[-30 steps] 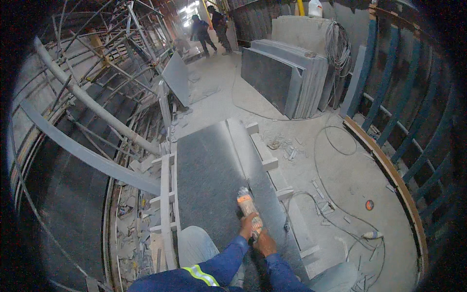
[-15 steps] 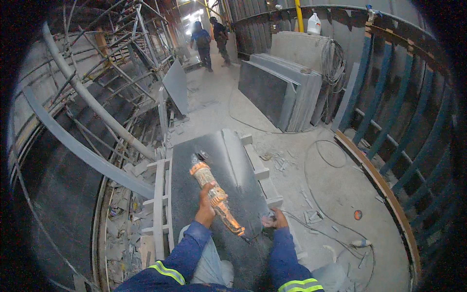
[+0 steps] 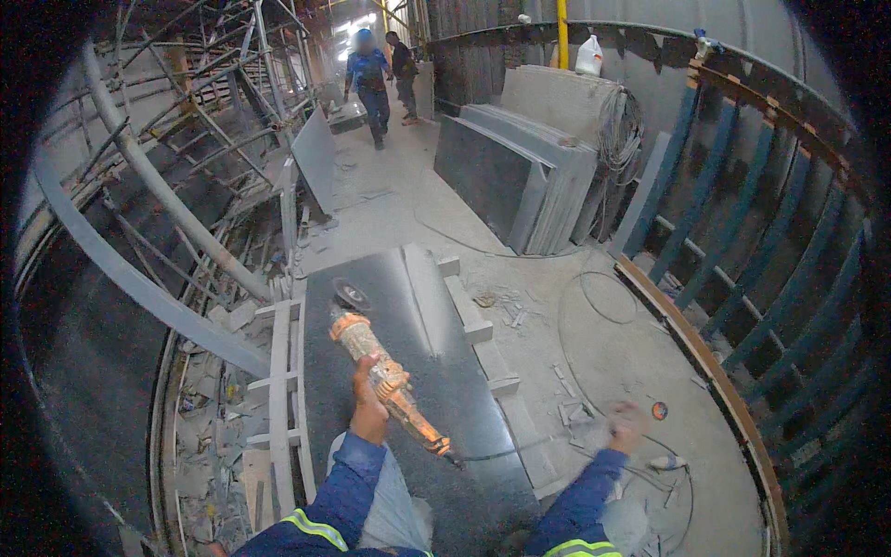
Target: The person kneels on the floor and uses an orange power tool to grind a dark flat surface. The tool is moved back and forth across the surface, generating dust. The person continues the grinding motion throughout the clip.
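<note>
My left hand (image 3: 368,401) is wrapped round the body of an orange, dust-covered angle grinder (image 3: 393,390). The grinder slants over a dark polished stone slab (image 3: 436,408), its disc (image 3: 352,295) at the far left end and its power cord leaving the near end. To the right, past the slab's edge, my right hand (image 3: 628,425) is smeared by motion, so its fingers are unclear. The grey cord (image 3: 506,455) runs from the grinder toward that hand; whether the hand touches it I cannot make out. A narrow pale strip (image 3: 422,297) lies along the slab's far part.
Pale rails (image 3: 478,330) carry the slab. More slabs (image 3: 520,176) lean at the far right beside coiled cable (image 3: 620,130). Offcuts, looped cord and an orange disc (image 3: 659,410) lie on the floor. Scaffolding (image 3: 223,121) stands left; two people (image 3: 369,79) are in the passage.
My right hand has swung from the slab's edge out to the right. The grinder remains in my left hand, its disc now more visible. A person in blue has turned and come nearer.
</note>
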`<state>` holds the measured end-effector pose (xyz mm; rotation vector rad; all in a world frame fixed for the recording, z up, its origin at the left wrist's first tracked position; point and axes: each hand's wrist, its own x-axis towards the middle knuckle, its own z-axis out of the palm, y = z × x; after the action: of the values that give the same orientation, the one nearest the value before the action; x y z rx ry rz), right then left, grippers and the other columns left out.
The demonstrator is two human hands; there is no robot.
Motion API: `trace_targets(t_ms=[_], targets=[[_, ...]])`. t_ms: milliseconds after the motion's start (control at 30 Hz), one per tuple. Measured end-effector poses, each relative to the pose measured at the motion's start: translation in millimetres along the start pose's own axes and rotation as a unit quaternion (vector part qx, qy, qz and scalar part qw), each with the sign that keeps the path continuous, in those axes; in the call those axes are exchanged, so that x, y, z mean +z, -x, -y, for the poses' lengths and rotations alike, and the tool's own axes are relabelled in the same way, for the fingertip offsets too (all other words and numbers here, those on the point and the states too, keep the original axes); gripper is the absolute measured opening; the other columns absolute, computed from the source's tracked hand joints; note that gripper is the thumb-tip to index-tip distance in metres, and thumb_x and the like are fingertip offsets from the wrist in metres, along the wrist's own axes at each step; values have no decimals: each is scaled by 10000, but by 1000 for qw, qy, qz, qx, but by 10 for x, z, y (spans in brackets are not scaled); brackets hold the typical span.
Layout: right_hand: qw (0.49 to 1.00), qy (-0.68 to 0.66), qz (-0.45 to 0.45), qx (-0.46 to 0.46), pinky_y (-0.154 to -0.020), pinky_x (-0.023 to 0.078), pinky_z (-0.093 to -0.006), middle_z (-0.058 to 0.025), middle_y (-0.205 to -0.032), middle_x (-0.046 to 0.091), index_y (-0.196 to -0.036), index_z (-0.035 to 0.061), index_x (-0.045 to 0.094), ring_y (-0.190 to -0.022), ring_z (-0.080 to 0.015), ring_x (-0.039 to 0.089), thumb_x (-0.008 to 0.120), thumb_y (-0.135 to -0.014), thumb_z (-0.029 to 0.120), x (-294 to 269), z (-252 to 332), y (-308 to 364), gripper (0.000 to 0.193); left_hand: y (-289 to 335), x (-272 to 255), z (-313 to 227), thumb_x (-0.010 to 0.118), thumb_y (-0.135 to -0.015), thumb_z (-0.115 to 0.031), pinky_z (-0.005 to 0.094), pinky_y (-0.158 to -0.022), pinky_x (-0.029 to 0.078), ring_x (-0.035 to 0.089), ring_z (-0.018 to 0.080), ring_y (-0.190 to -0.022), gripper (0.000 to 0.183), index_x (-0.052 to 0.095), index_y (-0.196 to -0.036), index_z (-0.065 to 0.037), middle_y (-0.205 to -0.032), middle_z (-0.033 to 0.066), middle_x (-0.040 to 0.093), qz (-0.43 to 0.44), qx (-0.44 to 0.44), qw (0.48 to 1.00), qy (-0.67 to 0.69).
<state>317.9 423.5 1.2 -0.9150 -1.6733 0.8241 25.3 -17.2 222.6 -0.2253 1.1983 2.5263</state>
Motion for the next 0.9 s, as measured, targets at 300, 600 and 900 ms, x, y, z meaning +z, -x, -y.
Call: trace_targets(t_ms=[300, 600, 900], targets=[[803, -64, -489, 336, -761, 500, -442, -178, -963, 621, -961, -59, 554, -838, -244, 619, 640, -877, 269, -699, 565, 270, 350, -33, -161, -108, 605, -782, -412, 438, -544, 535, 631, 298, -654, 431, 526, -1001, -49, -778, 127, 590, -24, 8, 998, 53], [670, -309, 194, 647, -767, 478, -484, -173, -1117, 533, -1266, 83, 454, -982, -328, 560, 398, -934, 560, 846, 1040, 3180, 584, 76, 6, -83, 608, -774, -429, 425, -531, 529, 631, 291, -638, 443, 527, -989, -50, -757, 125, 592, -34, 15, 999, 35], [545, 34, 837, -28, -775, 473, -396, -95, -899, 641, -1012, 19, 605, -830, -239, 593, 483, -957, 468, -89, 2232, 1618, 468, 156, 44, -107, 638, -747, -446, 445, -524, 520, 620, 300, -597, 480, 531, -984, -42, -746, 120, 594, -32, -37, 999, 14]])
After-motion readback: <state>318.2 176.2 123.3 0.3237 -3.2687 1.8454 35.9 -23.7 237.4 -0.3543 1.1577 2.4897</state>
